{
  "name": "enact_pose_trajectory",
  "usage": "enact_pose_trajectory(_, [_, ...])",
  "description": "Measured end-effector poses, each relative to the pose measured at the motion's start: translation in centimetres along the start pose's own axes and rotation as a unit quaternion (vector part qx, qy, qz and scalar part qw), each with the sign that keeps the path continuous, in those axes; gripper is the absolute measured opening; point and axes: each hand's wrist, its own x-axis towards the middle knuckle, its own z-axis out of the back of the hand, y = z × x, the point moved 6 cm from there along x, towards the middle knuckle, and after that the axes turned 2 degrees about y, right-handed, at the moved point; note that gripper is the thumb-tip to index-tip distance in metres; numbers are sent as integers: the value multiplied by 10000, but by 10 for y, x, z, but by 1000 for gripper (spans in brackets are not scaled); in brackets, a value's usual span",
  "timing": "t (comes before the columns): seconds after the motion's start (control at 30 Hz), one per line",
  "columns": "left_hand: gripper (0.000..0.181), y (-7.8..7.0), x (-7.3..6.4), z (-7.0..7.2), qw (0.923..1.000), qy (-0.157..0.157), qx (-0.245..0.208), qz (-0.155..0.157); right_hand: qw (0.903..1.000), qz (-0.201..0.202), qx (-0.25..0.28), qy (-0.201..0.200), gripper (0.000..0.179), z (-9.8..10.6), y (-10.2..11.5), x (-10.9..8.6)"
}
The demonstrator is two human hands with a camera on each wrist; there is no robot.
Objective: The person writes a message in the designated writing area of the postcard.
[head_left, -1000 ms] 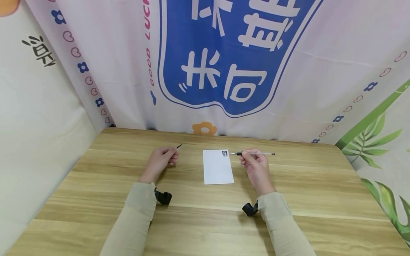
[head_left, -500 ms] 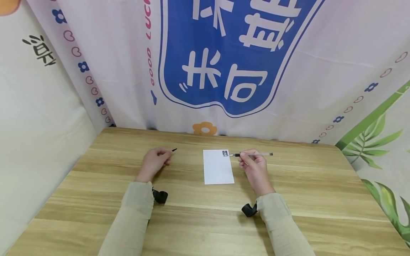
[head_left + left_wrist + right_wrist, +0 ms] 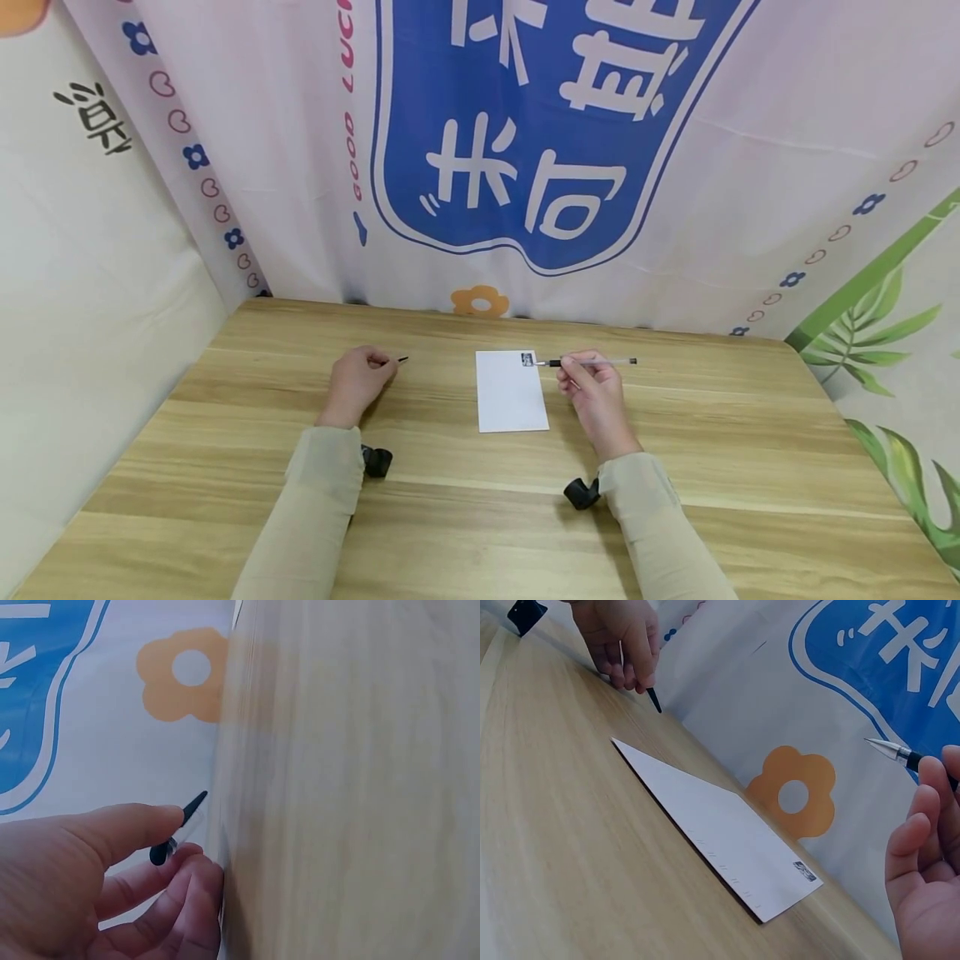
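Observation:
My left hand (image 3: 358, 383) pinches a small pen cap (image 3: 196, 804), black and clear, between thumb and fingers over the left part of the table. In my right hand (image 3: 597, 398) is a gel pen (image 3: 618, 361) with a clear barrel and black grip, its bare metal tip (image 3: 881, 748) pointing left. Between the hands a white card (image 3: 512, 396) lies flat, with a small dark printed square (image 3: 527, 359) in its far right corner. From the head view the pen tip overlaps the card's right edge beside that print; in the right wrist view it is raised above the card.
The wooden table (image 3: 465, 517) ends at the back against a hanging cloth (image 3: 300, 250) with a blue printed panel and an orange flower. Black wrist cameras (image 3: 377, 462) sit by both sleeves. Another cloth with green leaves (image 3: 870, 333) hangs at the right.
My left hand has moved left with the pen cap, away from the card. My right hand has shifted slightly left, bringing the pen tip over the card's edge in the head view.

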Motion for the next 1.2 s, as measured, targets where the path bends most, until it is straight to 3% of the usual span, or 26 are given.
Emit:
enact_pose_trajectory(0.8, [17,-2,-4,2,9994,-112,318,-48,9989,-135,-406,-177,7,2,-9,1])
enact_pose_trajectory(1.03, [17,-11,-6,0,9979,-253,534,-261,9991,-23,-400,-108,9,0,-9,0])
enact_pose_trajectory(1.2, [24,-20,-6,-7,9967,-92,686,-413,9992,14,-386,-94,15,-1,-9,-1])
